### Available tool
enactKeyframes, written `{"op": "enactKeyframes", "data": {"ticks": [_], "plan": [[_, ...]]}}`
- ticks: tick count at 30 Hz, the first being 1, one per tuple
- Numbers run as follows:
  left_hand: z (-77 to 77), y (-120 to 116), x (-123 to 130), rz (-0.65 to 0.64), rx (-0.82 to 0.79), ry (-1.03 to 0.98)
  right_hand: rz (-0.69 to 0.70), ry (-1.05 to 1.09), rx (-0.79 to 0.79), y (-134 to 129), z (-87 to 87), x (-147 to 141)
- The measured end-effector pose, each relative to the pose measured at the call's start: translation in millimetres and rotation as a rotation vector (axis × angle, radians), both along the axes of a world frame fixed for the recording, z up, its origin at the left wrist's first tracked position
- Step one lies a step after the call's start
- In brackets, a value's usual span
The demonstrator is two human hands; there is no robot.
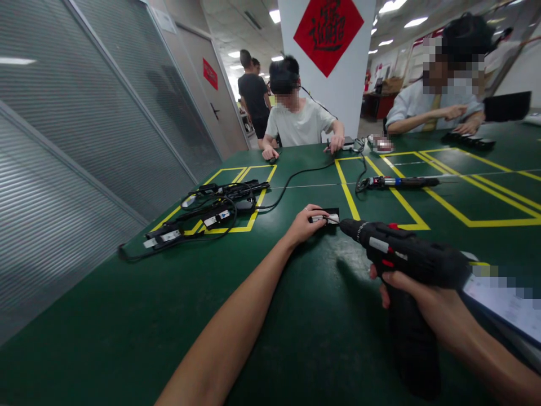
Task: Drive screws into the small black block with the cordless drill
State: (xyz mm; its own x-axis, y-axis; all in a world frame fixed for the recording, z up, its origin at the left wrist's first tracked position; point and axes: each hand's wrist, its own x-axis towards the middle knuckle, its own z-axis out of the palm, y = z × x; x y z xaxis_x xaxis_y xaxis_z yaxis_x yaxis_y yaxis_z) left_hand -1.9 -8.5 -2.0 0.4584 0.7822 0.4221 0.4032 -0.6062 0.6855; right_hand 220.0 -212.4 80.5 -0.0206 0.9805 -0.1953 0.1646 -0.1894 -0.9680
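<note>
My right hand (416, 293) is wrapped round the grip of a black cordless drill (406, 254) with red accents. From its chuck a thin bit reaches left to a small black-and-white block (333, 217) on the green table (270, 316). My left hand (306, 225) grips the block from its left side, fingers over the top, and the bit's tip ends near those fingers. Whether the bit touches the block or a screw I cannot tell.
Black cabled devices with white labels (220, 217) lie at left inside yellow tape. A long slim tool (401, 182) lies beyond the drill. A lit, blurred-out screen (502, 299) is at right. Two seated people in headsets work across the table; others stand behind.
</note>
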Motion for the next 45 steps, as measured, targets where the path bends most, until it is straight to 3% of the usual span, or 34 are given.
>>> {"op": "enactKeyframes", "data": {"ticks": [11,24,32,45], "plan": [[-0.9,0,0,0.020,-0.018,-0.005,0.021,-0.003,0.049,0,-4.2,1],[1.4,-2,1,0.032,-0.019,0.002,0.034,-0.048,-0.005,-1,-4.6,2],[-0.9,0,0,0.027,0.015,0.004,-0.015,-0.046,-0.006,-1,0.6,-4],[0.1,-2,1,0.021,-0.005,-0.016,0.033,-0.180,0.042,-1,5.4,-8]]}}
